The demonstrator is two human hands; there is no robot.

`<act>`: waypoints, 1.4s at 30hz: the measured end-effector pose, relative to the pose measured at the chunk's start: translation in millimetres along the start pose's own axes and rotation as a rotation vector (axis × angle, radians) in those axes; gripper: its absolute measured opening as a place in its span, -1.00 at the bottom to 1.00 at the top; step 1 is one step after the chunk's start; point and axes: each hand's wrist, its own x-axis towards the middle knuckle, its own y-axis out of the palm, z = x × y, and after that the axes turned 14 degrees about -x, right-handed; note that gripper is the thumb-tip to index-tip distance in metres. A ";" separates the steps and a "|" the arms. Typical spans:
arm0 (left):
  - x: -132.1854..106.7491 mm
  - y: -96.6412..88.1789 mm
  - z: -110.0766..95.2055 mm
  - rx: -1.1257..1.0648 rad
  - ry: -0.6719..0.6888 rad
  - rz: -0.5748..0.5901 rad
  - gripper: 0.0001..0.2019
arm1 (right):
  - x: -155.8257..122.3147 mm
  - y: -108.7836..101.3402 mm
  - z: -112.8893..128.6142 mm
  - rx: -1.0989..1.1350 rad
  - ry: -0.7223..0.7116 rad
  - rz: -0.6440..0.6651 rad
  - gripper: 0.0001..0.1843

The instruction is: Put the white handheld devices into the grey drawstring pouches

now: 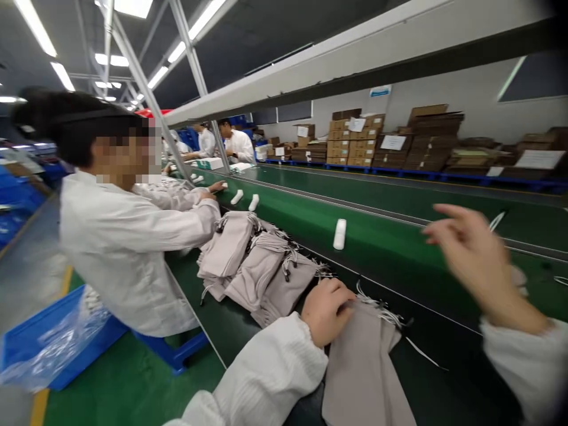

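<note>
right grip (477,257) spreads wide in the air, well right of the taupe drawstring pouch (360,378) lying long axis toward the camera on the dark conveyor belt (448,378), with the left grip (327,312) nearer, curled on its corded end, any pinch impossible to tell

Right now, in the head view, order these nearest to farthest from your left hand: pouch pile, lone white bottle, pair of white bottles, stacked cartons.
1. Drawstring pouch pile: just ahead and left of the left hand.
2. Lone white bottle: ahead, on the green belt.
3. Pair of white bottles: farther up the belt, too close to rank apart.
4. Stacked cartons: far back, by the wall.
</note>
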 end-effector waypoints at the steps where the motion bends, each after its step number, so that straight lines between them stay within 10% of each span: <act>1: 0.3 -0.5 2.0 0.026 0.013 0.014 -0.75 | 1.5 10.6 2.4 -0.040 -0.002 0.109 -0.57; 5: 1.5 -1.8 5.7 0.066 0.040 0.029 -0.77 | 16.7 85.8 24.3 -0.318 0.018 0.594 -0.51; 9: 2.2 -2.3 5.3 0.156 0.045 0.028 -0.81 | 30.8 152.2 33.4 -0.458 0.058 0.673 -0.45; 13: 2.3 -6.5 -1.0 0.351 0.159 0.042 -0.83 | 32.4 172.9 28.3 -0.514 0.019 0.665 -0.49; 20: 1.1 -18.7 -16.6 0.273 0.356 0.076 -0.79 | 12.4 141.7 10.8 -0.331 -0.127 0.467 -0.23; 28: 6.6 -23.0 -29.1 -0.449 0.042 0.033 -0.86 | -38.4 48.9 46.5 0.761 0.212 0.382 0.15; 32: 9.3 -25.1 -37.4 -0.666 -0.035 -0.061 -0.73 | -65.7 25.1 74.5 0.783 0.164 0.371 0.06; 36: 11.0 -28.1 -46.5 -0.770 -0.026 -0.276 -0.69 | -76.8 19.4 86.4 0.608 -0.049 0.572 -0.56; 42: 12.2 -38.5 -48.4 -0.706 -0.063 -0.468 -0.76 | -71.0 7.2 85.2 0.298 -0.160 0.871 -0.58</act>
